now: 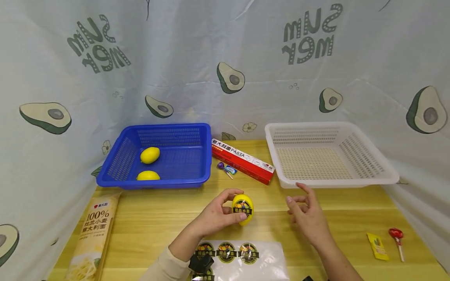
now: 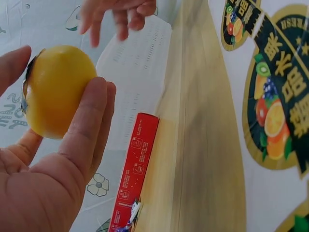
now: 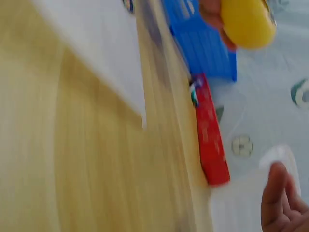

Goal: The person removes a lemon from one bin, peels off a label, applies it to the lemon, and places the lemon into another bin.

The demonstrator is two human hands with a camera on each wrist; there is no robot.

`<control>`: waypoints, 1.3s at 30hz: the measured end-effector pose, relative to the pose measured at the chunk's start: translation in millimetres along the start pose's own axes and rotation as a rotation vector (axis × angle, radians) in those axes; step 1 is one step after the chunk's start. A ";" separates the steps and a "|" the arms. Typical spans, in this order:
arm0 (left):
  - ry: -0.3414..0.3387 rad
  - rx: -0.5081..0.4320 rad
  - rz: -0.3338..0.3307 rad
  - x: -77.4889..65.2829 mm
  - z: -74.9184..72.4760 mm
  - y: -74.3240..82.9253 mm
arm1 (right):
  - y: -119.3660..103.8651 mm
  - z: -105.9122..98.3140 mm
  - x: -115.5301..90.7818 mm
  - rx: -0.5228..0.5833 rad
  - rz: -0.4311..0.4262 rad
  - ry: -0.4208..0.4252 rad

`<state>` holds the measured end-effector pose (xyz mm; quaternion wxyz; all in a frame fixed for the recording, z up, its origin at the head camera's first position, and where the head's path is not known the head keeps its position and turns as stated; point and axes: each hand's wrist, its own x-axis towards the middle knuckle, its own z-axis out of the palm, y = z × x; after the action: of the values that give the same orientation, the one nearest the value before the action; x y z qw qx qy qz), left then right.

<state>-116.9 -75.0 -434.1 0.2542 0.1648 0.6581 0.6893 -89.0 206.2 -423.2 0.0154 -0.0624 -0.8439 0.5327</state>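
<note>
The left hand [image 1: 218, 215] grips a smooth, glossy, bright yellow, rounded lemon [image 2: 60, 92] between thumb and fingers. The lemon is located in front of the person, above the bench [image 1: 154, 222] and clear of its surface. Its peel is evenly coloured in the left wrist view. A round black-and-gold label [image 1: 242, 206] covers much of the side facing the head camera; it carries a coloured fruit picture and a dark banner with pale Chinese characters. The thumb tip overlaps the label's lower part. The left wrist view shows the label nearly edge-on, as a dark strip; whether it adheres fully cannot be determined.

The right hand [image 1: 309, 218] holds nothing. Its fingers are loosely bent, and it is positioned apart from the lemon, near the front of a white plastic basket [image 1: 330, 182].

A white sheet [image 1: 258, 270] bearing matching round labels lies on the bench below the lemon. Two further yellow lemons [image 1: 150, 155] rest inside a blue rectangular plastic basket [image 1: 152, 182], at its left side.
</note>
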 end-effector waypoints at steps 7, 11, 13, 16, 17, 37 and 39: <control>0.019 0.031 0.002 0.8 0.0 0.4 | 21.8 -47.6 25.7 -0.008 0.140 0.263; 0.028 0.058 0.000 1.2 1.1 0.4 | 26.6 -60.3 39.1 -0.004 0.198 0.322; 0.033 0.069 0.004 1.7 1.4 0.7 | 28.4 -63.4 43.6 -0.003 0.216 0.332; 0.044 0.081 0.010 2.5 1.2 1.1 | 31.2 -64.7 47.7 0.012 0.231 0.342; 0.047 0.083 0.012 2.8 1.0 1.2 | 32.2 -64.5 48.4 0.018 0.233 0.349; 0.027 0.534 0.223 88.1 15.4 67.6 | 33.2 -64.0 46.9 0.038 0.258 0.344; 0.034 0.613 0.250 105.2 20.6 75.0 | 33.2 -63.0 47.2 0.028 0.252 0.348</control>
<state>-201.3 1.3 -369.5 0.0953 0.3013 0.8137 0.4878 -127.0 282.6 -427.8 0.0950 -0.2581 -0.8065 0.5234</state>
